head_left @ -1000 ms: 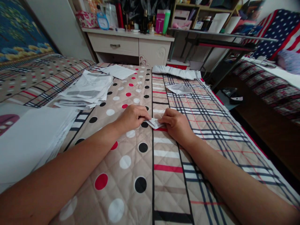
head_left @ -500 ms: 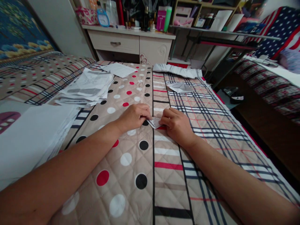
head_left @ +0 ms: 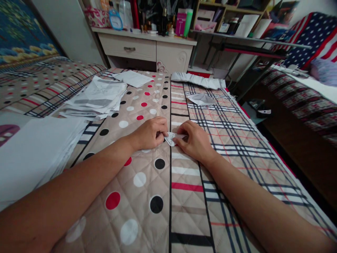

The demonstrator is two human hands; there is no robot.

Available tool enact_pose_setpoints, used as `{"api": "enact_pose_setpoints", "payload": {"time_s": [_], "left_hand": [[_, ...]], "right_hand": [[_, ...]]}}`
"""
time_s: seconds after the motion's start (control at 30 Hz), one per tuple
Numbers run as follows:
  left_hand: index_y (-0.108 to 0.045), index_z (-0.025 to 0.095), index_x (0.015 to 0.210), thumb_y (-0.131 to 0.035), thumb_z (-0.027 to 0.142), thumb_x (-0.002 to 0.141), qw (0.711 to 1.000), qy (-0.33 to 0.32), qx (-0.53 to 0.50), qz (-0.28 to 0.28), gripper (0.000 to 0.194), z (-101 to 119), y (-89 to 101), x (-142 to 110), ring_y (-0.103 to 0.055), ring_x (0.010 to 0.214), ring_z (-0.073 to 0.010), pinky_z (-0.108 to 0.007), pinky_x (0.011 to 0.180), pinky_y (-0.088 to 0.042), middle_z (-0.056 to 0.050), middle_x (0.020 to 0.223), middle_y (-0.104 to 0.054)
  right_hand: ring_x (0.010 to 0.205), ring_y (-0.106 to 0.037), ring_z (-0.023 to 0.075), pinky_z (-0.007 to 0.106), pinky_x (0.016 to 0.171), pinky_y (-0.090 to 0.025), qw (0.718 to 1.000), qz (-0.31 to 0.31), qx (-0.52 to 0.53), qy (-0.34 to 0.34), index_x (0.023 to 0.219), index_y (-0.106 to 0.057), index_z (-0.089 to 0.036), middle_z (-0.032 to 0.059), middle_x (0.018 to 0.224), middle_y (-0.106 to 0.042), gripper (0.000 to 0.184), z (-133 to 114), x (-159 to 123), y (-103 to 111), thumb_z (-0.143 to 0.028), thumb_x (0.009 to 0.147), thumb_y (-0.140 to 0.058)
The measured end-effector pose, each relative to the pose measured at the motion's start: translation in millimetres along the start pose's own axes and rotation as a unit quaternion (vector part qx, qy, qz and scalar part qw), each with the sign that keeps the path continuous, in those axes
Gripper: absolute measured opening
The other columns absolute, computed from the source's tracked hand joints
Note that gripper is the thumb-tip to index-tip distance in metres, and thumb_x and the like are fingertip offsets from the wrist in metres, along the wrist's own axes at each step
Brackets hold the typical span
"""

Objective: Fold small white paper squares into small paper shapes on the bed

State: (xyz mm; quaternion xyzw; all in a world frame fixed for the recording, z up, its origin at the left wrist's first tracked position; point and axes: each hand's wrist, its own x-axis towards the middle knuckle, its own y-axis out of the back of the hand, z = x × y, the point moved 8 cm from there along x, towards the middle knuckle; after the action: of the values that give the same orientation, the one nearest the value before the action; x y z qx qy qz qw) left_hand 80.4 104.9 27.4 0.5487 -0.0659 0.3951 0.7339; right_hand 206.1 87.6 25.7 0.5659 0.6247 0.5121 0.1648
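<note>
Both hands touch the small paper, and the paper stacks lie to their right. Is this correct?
Almost: the left hand and right hand do touch the small paper, but the head view shows the stacks on their left, not right.

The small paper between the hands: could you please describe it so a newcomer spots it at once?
On the patterned bedspread, follow the black line between dots and stripes. Across it, between the left hand and right hand, is a small paper. It alone is held, unlike the long pale strip beyond and paper stacks at left.
</note>
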Motion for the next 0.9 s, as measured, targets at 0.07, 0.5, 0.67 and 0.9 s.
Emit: {"api": "enact_pose_setpoints", "payload": {"time_s": [0.07, 0.5, 0.67, 0.9], "left_hand": [[-0.066, 0.014, 0.069, -0.051, -0.002, 0.066, 1.0, 0.023, -0.015, 0.004, 0.023, -2.0, 0.0, -0.3, -0.056, 0.074, -0.0146, -0.028, 0.067, -0.046, -0.005, 0.079, -0.06], [-0.068, 0.013, 0.084, -0.077, 0.035, 0.068, 0.916, 0.275, -0.271, 0.111, 0.029, -39.4, -3.8, -6.9, -0.061, 0.054, -0.012, -0.021, 0.048, -0.048, -0.003, 0.069, -0.069], [-0.069, 0.014, 0.073, -0.079, 0.034, 0.065, 0.91, 0.282, -0.262, 0.154, 0.024, -39.1, 3.1, -7.0, -0.057, 0.049, -0.0098, -0.019, 0.043, -0.044, 0.0, 0.061, -0.067], [-0.068, 0.015, 0.082, -0.08, 0.04, 0.063, 0.866, 0.318, -0.354, 0.153, 0.034, -43.6, -3.2, -10.4, -0.063, 0.056, -0.013, -0.023, 0.05, -0.053, -0.001, 0.069, -0.07]], "right_hand": [[0.077, -0.06, 0.0191, 0.028, 0.065, -0.039, 0.999, -0.017, -0.016, -0.038, 0.094, -0.063, -0.017, 0.0051, 0.085, -0.068, 0.03, 5.1, 1.9, -2.8, -0.034, 0.071, -0.074], [0.056, -0.052, 0.0122, 0.023, 0.052, -0.033, 0.974, 0.077, 0.173, -0.125, 0.067, -0.057, -0.02, -0.002, 0.061, -0.06, 0.026, 14.5, -4.6, -2.5, -0.041, 0.077, -0.068], [0.061, -0.055, 0.0136, 0.024, 0.055, -0.037, 0.974, 0.067, 0.191, -0.1, 0.08, -0.066, -0.019, 0.0013, 0.07, -0.065, 0.022, 10.7, -4.2, 0.3, -0.041, 0.083, -0.062], [0.059, -0.054, 0.0138, 0.024, 0.055, -0.038, 0.964, 0.063, 0.232, -0.111, 0.073, -0.068, -0.017, 0.0019, 0.064, -0.063, 0.026, 17.6, -2.8, 1.8, -0.038, 0.084, -0.06]]}}
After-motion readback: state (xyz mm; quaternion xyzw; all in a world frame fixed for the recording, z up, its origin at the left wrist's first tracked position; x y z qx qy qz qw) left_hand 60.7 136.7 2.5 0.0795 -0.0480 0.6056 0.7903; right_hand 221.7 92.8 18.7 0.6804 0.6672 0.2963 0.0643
